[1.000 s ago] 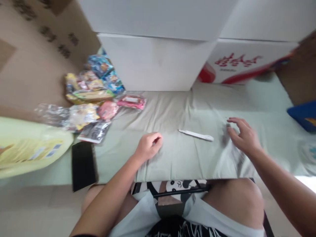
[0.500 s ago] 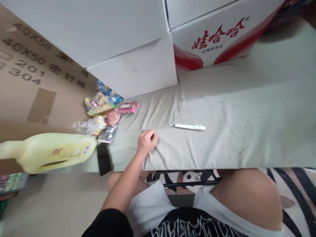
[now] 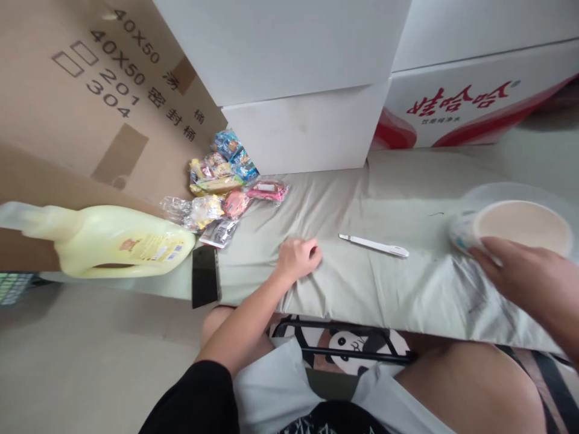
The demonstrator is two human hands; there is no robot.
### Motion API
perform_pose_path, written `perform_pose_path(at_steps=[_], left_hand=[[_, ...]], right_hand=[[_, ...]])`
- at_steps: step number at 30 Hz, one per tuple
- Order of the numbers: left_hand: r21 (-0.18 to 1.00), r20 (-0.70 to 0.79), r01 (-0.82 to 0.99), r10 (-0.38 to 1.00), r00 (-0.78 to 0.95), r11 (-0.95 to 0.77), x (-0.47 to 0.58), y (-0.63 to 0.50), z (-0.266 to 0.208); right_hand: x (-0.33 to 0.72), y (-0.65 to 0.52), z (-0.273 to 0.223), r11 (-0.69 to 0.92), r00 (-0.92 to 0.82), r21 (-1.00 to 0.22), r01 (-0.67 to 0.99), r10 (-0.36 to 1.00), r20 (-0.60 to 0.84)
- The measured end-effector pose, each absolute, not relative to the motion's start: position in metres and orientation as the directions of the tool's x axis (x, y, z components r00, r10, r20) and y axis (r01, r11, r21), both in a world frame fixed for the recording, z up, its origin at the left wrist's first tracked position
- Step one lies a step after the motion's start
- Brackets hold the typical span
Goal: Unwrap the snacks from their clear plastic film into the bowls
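Note:
My left hand (image 3: 298, 258) rests on the pale cloth (image 3: 271, 241) in a loose fist. Its curled fingers show nothing in them. To the right of it lies a slim white craft knife (image 3: 374, 245), its grey tip pointing left. My right hand (image 3: 527, 280), at the right edge, grips the near rim of a round bowl-like container (image 3: 525, 226). The container has a flat beige face, a patterned side and a translucent rim behind. Motion blurs it, and my palm hides part of it.
Several wrapped snacks (image 3: 221, 187) lie left of centre, near a black phone (image 3: 205, 276) and a pale yellow jug (image 3: 131, 241) on its side. A brown carton (image 3: 58, 132) and white boxes (image 3: 303, 132) stand along the back.
My right hand has come into view from the right with the round container. The view has shifted, but my left hand stays in a fist on the cloth.

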State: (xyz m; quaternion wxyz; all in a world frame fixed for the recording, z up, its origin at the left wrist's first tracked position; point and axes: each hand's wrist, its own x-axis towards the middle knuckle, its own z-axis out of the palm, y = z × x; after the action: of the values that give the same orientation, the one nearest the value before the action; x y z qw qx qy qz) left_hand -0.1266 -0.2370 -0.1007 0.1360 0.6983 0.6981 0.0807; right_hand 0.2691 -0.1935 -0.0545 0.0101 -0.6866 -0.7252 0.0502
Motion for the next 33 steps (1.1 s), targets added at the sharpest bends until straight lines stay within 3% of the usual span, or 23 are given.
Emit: perform_pose_path(at_steps=[4, 8, 12, 15, 19, 22, 26, 30, 33], left_hand=[[0.386, -0.103, 0.922, 0.995, 0.020, 0.021, -0.133, -0.234, -0.103], [0.673, -0.056, 0.737, 0.998, -0.029, 0.060, -0.145, -0.227, -0.106], [0.892, 0.140, 0.452, 0.950, -0.279, 0.001, -0.159, -0.216, -0.118], [0.926, 0.296, 0.340, 0.877, -0.379, -0.165, -0.168, -0.209, -0.129], [0.881, 0.417, 0.371, 0.854, -0.311, -0.295, -0.174, -0.205, -0.134], [0.892, 0.364, 0.369, 0.898, -0.246, -0.260, -0.172, -0.206, -0.128], [0.921, 0.228, 0.364, 0.952, -0.206, -0.141, -0.164, -0.207, -0.118], [0.972, 0.117, 0.201, 0.992, 0.052, -0.125, -0.146, -0.209, -0.110], [0.992, 0.081, 0.074, 0.978, 0.192, -0.097, -0.133, -0.214, -0.104]], right_hand=[[0.157, -0.156, -0.055, 0.289, -0.284, -0.128, 0.949, 0.957, 0.053], [0.063, -0.147, -0.058, 0.511, -0.493, -0.103, 0.853, 0.855, 0.158], [0.003, -0.155, -0.062, 0.707, -0.679, -0.130, 0.695, 0.705, 0.205], [-0.014, -0.160, -0.063, 0.761, -0.724, -0.171, 0.626, 0.649, 0.235], [-0.010, -0.160, -0.057, 0.793, -0.763, -0.253, 0.554, 0.606, 0.226], [-0.003, -0.159, -0.050, 0.753, -0.754, -0.310, 0.580, 0.641, 0.146], [0.006, -0.154, -0.045, 0.656, -0.662, -0.300, 0.692, 0.743, 0.097], [0.036, -0.148, -0.038, 0.484, -0.406, -0.268, 0.833, 0.864, 0.298], [0.062, -0.158, -0.024, 0.413, -0.246, -0.230, 0.881, 0.817, 0.522]])
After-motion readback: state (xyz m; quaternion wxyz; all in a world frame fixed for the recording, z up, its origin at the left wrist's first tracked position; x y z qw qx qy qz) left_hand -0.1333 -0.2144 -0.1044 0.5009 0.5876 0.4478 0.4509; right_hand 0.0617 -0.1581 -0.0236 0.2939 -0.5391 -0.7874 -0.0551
